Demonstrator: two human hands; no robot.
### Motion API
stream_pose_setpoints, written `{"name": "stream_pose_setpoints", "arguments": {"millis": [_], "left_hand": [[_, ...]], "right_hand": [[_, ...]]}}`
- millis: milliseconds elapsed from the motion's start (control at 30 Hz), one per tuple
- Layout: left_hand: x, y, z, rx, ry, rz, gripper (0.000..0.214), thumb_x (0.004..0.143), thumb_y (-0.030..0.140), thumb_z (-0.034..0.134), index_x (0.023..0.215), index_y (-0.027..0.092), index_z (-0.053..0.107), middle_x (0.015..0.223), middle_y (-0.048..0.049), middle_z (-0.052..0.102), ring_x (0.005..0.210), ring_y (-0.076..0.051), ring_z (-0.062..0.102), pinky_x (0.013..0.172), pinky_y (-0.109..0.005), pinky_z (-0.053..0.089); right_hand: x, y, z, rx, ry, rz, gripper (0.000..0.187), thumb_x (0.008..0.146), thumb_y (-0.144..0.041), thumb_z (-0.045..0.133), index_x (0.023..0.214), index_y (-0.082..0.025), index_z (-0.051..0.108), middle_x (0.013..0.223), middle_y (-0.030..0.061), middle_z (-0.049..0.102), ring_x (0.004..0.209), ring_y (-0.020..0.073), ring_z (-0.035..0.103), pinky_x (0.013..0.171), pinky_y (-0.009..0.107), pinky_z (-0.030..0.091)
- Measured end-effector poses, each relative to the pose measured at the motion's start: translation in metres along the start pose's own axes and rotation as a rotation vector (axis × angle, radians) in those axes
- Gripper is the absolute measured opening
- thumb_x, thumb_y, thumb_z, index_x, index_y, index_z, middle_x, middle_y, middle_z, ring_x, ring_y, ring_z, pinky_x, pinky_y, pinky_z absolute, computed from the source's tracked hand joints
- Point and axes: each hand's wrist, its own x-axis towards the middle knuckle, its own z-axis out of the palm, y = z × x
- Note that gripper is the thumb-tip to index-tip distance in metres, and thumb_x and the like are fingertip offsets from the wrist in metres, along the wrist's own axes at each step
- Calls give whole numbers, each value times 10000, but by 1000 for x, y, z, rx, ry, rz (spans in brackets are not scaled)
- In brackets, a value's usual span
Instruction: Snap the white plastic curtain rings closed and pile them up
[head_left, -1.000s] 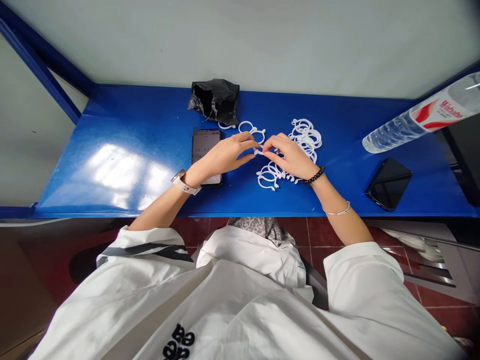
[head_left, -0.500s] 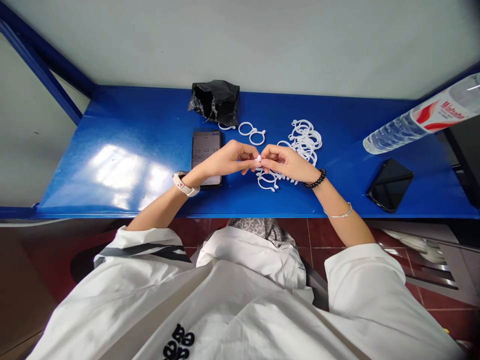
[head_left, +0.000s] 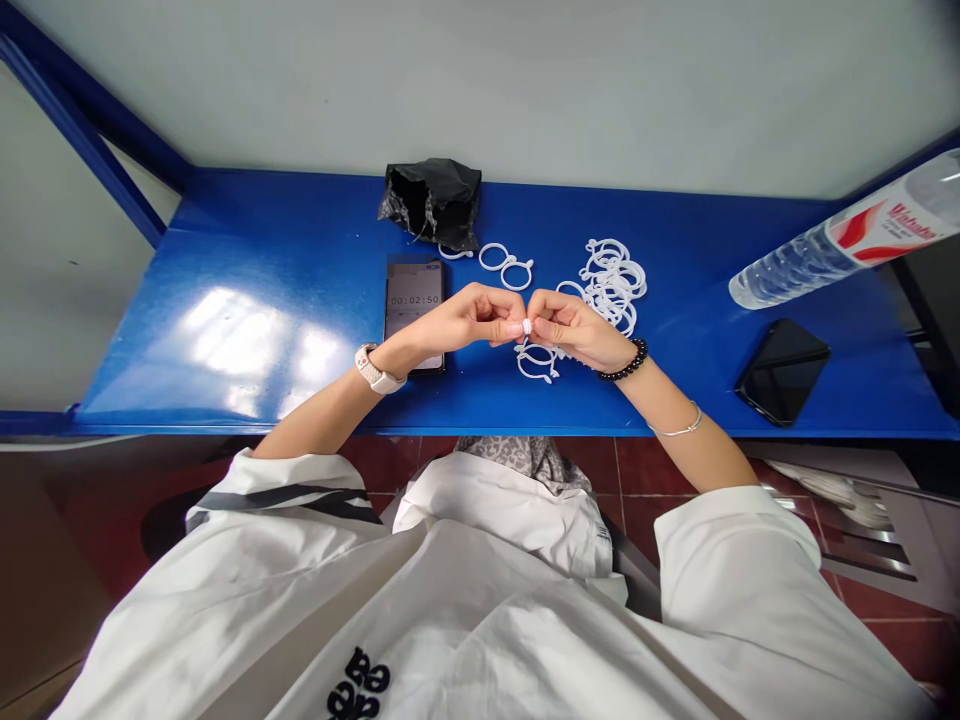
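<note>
Between my fingertips is a small white plastic ring [head_left: 527, 327], mostly hidden, with only its knobbed joint showing. My left hand [head_left: 480, 316] pinches it from the left, thumb pressed against the fingers. From the right, my right hand [head_left: 574, 325] grips the same ring with thumb and forefinger. Below the hands lie loose white rings [head_left: 535, 361], some of them open. A tangled pile of white rings [head_left: 615, 283] rests just beyond my right hand. Two joined-looking rings [head_left: 506, 265] lie behind my left hand.
A phone [head_left: 415, 290] showing a timer lies under my left wrist. Behind it stands a crumpled black plastic bag [head_left: 431, 203] with its mouth open. On the right are a water bottle [head_left: 832, 240] and a dark phone [head_left: 783, 372]. The blue table [head_left: 187, 370] has a near edge.
Both hands have shifted slightly to the right and turned a little, so the white joint now shows more between the fingertips. They keep hold of the ring.
</note>
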Motion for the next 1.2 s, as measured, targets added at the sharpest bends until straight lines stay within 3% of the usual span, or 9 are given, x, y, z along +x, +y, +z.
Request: {"name": "stream_pose_setpoints", "arguments": {"millis": [467,633,833,1033,1200], "left_hand": [[-2,1,0,-23,-120,-16,568,771,693,726,646,159,580,579,13,491,510,-73,351,486,-245,290],[-2,1,1,-43,-117,-6,559,771,685,731,650,159,584,570,14,483,501,-74,339,484,-254,288],[-1,-1,2,-149,-119,11,540,764,648,773,665,151,584,558,22,479,492,-61,343,465,-228,268],[-4,0,-1,-250,-25,126,498,792,597,778,663,170,558,531,34,446,479,-63,324,473,-231,271],[-3,-1,-2,-203,-12,82,462,807,591,770,706,171,606,544,30,452,491,-70,341,485,-237,294]], "right_hand": [[-2,7,1,161,-147,-50,360,903,-451,746,778,-174,552,607,-78,427,521,50,293,508,204,262],[-2,8,3,187,-132,-37,386,890,-468,756,763,-182,532,590,-83,388,522,57,285,496,209,248],[-2,7,5,217,-105,-30,398,868,-492,777,771,-194,532,608,-78,380,547,67,318,520,202,307],[-4,-2,9,230,8,-57,498,789,-576,814,687,-222,479,617,-59,370,612,109,395,680,258,488],[-2,-5,10,198,34,-25,432,840,-549,771,715,-221,519,617,-61,361,568,95,380,628,241,475]]}}
